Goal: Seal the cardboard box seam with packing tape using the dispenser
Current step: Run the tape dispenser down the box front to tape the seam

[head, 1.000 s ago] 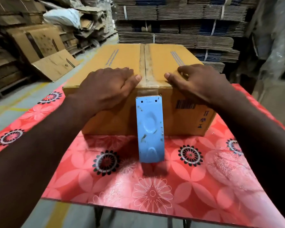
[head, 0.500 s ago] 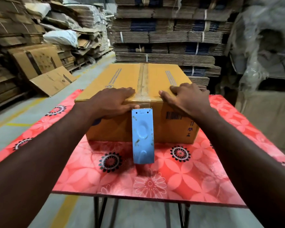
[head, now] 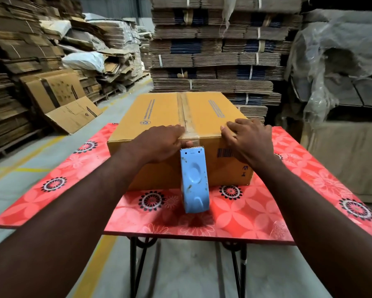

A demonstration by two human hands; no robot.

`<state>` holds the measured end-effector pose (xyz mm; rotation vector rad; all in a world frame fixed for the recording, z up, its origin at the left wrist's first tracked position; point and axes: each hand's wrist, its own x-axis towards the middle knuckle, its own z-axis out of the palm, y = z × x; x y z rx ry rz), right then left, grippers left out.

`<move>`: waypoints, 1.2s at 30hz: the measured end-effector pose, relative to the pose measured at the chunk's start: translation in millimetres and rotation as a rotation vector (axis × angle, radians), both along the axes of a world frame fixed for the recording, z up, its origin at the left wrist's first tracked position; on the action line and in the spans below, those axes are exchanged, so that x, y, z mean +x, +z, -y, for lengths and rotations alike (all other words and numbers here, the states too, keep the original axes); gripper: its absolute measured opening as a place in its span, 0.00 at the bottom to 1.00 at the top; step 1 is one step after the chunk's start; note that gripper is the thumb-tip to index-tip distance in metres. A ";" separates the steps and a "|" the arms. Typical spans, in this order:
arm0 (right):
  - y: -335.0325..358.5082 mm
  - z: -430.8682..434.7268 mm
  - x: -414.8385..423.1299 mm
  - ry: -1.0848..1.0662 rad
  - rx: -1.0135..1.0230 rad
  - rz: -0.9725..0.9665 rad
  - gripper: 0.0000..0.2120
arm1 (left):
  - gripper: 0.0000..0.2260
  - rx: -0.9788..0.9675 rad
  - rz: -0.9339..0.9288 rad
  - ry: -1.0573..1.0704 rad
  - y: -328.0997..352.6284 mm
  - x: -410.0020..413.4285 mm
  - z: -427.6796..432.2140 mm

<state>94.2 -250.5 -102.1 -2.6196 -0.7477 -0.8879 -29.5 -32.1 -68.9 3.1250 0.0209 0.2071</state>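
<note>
Left hand (head: 159, 144) slid onto near edge, thumb by dispenser (head: 194, 179), both grips flat, released, on box (head: 180, 112).

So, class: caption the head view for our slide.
Both hands press on the taped box; blue dispenser hangs at its front.

— What colour is the box (head: 163, 117)?
— Yellow-brown, with a black barcode (head: 225, 153) on the front.
— And the dispenser (head: 194, 180) before it?
— Pale blue. The table (head: 266, 209) under it is red, with pink petals and black-and-white flowers.
</note>
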 end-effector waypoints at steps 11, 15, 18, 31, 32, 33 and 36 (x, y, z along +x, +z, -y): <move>-5.7 13.1 -28.6 -0.052 0.088 0.005 0.27 | 0.24 -0.049 0.012 -0.028 1.0 -18.8 15.2; -4.5 14.6 -27.4 -0.042 0.074 -0.049 0.27 | 0.18 -0.055 -0.021 -0.015 4.0 -13.7 9.6; -4.5 12.6 -28.6 -0.046 0.093 -0.085 0.27 | 0.17 -0.087 -0.020 -0.014 7.6 -13.4 8.9; -45.3 -46.5 -149.2 0.220 0.730 -0.561 0.21 | 0.21 -0.162 0.099 0.065 -2.8 -13.4 8.1; -43.9 -47.6 -146.5 0.203 0.796 -0.676 0.22 | 0.20 -0.171 0.101 0.072 -3.0 -12.5 8.4; -42.8 -47.4 -141.9 0.192 0.867 -0.786 0.21 | 0.21 -0.176 0.097 0.084 -2.6 -11.7 9.1; -44.7 -43.6 -131.5 0.236 0.948 -1.089 0.23 | 0.24 -0.180 0.075 0.100 0.8 -9.8 11.0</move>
